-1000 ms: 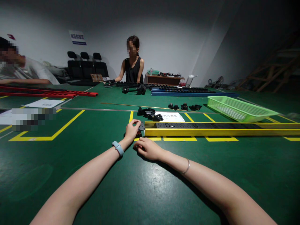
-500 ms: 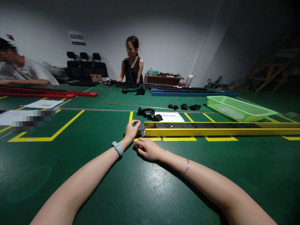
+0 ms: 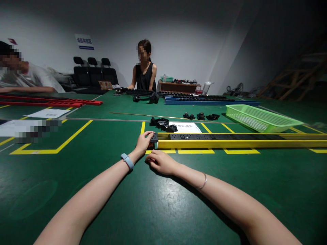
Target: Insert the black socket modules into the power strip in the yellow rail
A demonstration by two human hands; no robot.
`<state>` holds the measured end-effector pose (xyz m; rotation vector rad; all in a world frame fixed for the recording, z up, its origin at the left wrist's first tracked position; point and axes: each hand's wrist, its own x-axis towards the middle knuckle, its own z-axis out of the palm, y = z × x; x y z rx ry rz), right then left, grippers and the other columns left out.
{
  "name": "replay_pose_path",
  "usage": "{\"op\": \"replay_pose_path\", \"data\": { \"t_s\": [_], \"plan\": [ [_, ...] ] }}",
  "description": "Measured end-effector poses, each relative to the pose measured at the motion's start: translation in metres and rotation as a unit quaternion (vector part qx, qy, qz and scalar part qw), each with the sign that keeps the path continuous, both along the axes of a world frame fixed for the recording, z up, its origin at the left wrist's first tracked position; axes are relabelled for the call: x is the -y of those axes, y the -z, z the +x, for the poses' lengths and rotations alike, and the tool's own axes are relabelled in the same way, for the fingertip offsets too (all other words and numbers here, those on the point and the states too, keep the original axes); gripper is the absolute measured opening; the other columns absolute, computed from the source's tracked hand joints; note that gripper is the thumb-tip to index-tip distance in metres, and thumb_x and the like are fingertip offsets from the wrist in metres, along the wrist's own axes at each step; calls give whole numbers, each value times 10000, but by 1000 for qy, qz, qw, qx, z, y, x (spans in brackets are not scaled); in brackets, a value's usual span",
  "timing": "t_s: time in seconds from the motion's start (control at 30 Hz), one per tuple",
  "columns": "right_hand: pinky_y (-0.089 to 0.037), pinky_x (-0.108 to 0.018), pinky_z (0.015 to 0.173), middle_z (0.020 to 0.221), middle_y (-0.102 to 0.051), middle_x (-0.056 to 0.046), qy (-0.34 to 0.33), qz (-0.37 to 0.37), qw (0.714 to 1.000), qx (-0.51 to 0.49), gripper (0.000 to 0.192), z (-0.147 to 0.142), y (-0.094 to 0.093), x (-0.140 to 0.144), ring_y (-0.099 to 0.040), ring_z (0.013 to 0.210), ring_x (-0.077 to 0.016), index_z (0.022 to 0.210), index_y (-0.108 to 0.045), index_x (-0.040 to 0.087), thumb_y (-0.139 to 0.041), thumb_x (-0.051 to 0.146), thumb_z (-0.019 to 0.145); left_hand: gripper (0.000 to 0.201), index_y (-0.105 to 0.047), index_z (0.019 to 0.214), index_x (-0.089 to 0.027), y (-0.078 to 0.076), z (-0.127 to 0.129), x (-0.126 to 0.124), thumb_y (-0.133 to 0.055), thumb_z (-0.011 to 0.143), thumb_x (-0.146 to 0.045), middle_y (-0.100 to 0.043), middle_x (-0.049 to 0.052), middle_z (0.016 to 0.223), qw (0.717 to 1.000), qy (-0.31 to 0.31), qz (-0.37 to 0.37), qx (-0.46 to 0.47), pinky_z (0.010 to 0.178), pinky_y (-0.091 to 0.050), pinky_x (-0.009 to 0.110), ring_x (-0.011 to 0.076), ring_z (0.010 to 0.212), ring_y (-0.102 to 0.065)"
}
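Observation:
A long yellow rail (image 3: 230,143) lies across the green table (image 3: 153,211) to the right, with a black socket strip (image 3: 204,136) in its channel. My left hand (image 3: 143,143) grips a small black module (image 3: 154,137) right at the rail's left end. My right hand (image 3: 160,162) rests on the table just in front of that end, fingers curled, fingertips near a small dark part partly hidden under the hands. A blue band sits on my left wrist, a thin bangle on the right.
Loose black modules (image 3: 163,124) and a white paper (image 3: 185,127) lie behind the rail. A green plastic basket (image 3: 260,117) stands at the right. Blue rail (image 3: 209,101) and red rails (image 3: 51,101) lie farther back. One person sits across the table, another at the far left.
My left hand has nudged the black module slightly toward the rail's end. The right hand stays put.

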<state>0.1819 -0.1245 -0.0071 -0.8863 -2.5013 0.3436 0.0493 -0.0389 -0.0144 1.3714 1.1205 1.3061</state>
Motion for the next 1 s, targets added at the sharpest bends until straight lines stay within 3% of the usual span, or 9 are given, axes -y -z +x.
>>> {"op": "replay_pose_path", "data": {
  "t_s": [0.47, 1.0],
  "plan": [
    [-387, -242, 710, 816, -538, -15, 3, 4, 1000, 3, 180, 0, 1, 0, -489, 739, -130, 983, -634, 179, -527, 134, 845, 326, -688, 963, -146, 0, 0, 0, -494, 837, -376, -668, 58, 837, 1000, 28, 0, 13, 382, -387, 186, 75, 454, -497],
    [-375, -242, 697, 797, -530, -10, 5, 8, 1000, 5, 167, -1, 1, 0, -480, 730, -134, 962, -630, 180, -535, 126, 835, 284, -655, 999, -154, -1, 1, 3, -606, 790, -341, -652, 73, 960, 1000, 14, 18, -12, 397, -420, 179, 71, 498, -547]
  ]
}}
